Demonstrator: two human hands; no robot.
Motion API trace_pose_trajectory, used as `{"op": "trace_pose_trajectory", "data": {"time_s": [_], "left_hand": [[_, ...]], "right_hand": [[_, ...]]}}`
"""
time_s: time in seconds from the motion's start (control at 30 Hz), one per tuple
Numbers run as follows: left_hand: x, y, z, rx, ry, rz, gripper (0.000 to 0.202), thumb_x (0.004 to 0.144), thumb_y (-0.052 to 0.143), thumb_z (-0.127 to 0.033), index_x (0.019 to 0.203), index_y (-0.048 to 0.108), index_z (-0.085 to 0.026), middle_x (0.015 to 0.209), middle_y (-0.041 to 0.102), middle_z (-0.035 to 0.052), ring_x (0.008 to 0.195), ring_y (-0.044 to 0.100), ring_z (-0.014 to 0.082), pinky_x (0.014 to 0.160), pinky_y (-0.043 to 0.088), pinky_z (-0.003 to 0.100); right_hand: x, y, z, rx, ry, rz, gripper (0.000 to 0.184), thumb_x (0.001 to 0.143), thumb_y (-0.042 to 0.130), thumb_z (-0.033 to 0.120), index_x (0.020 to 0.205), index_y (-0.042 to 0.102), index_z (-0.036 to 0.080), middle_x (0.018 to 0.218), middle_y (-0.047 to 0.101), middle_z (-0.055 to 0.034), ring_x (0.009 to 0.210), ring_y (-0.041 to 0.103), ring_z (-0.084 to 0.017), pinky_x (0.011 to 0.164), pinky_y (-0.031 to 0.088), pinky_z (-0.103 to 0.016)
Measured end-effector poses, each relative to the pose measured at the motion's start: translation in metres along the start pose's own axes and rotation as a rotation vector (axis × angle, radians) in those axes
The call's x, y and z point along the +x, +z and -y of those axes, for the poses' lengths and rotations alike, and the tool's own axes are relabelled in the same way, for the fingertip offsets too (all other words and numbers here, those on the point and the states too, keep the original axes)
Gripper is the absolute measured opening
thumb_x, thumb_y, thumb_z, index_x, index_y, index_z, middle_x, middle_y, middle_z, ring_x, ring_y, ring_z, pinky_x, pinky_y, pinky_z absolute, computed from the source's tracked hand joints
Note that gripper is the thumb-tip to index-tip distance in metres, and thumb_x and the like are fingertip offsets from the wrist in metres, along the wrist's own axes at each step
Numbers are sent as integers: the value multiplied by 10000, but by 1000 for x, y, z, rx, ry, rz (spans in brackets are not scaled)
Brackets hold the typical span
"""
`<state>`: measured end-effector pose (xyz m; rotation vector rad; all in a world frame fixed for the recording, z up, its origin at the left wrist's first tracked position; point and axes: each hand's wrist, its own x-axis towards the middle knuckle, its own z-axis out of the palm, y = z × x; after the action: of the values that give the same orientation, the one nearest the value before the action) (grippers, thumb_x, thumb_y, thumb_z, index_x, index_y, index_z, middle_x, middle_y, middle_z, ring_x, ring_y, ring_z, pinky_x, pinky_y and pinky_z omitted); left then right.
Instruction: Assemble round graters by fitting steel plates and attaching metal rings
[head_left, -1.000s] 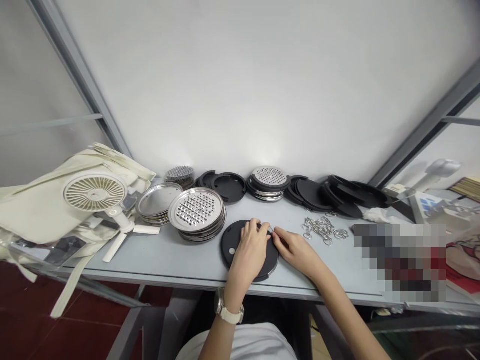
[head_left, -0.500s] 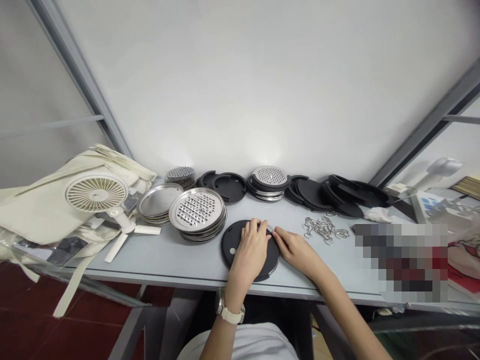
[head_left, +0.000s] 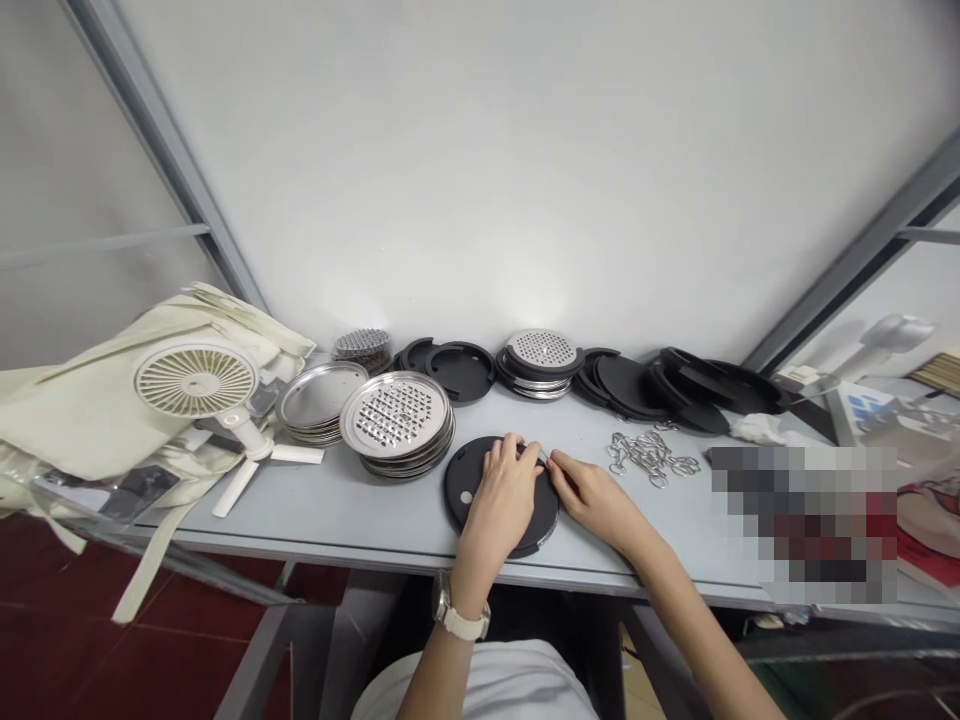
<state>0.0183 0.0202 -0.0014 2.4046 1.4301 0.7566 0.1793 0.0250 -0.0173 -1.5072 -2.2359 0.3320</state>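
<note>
A round black disc (head_left: 469, 480) lies flat near the front edge of the grey table (head_left: 352, 515). My left hand (head_left: 504, 495) rests on top of it, fingers curled and pressing it down at its far right rim. My right hand (head_left: 592, 497) meets the left at that rim, its fingers pinched on a small metal piece (head_left: 541, 456) too small to name. Just right of my hands lies a pile of metal wire clips (head_left: 649, 458).
A stack of perforated metal plates (head_left: 396, 422) and one of plain metal plates (head_left: 319, 399) stand left of the disc. Black discs (head_left: 679, 388) and a metal-topped stack (head_left: 540, 360) line the wall. A white fan (head_left: 199, 385) lies on cloth bags at left.
Both hands stay on the disc's far rim with hardly any movement. The view has shifted slightly.
</note>
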Motion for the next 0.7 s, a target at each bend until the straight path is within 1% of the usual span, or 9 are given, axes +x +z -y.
{"op": "trace_pose_trajectory", "data": {"time_s": [0.27, 0.5, 0.7], "left_hand": [[-1, -2, -1, -18, 8, 11, 227, 955, 368, -171, 1134, 495, -230, 1109, 513, 39, 988, 471, 210, 866, 408, 355], [0, -3, -2, -19, 3, 24, 217, 958, 362, -173, 1118, 497, -231, 1104, 521, 35, 983, 472, 204, 861, 404, 348], [0, -4, -2, -12, 1, 18, 212, 957, 369, -176, 1120, 494, -229, 1103, 519, 34, 978, 468, 201, 869, 400, 346]], "right_hand": [[0, 0, -2, -67, 4, -25, 243, 962, 272, 295, 790, 431, 229, 614, 565, -5, 543, 550, -173, 540, 331, -253], [0, 1, -1, -94, 2, -45, 245, 963, 269, 298, 795, 433, 230, 635, 594, -17, 571, 582, -186, 547, 342, -254], [1, 1, -1, -100, 12, -67, 237, 955, 288, 301, 788, 441, 231, 623, 597, -14, 562, 583, -184, 538, 338, -248]]}}
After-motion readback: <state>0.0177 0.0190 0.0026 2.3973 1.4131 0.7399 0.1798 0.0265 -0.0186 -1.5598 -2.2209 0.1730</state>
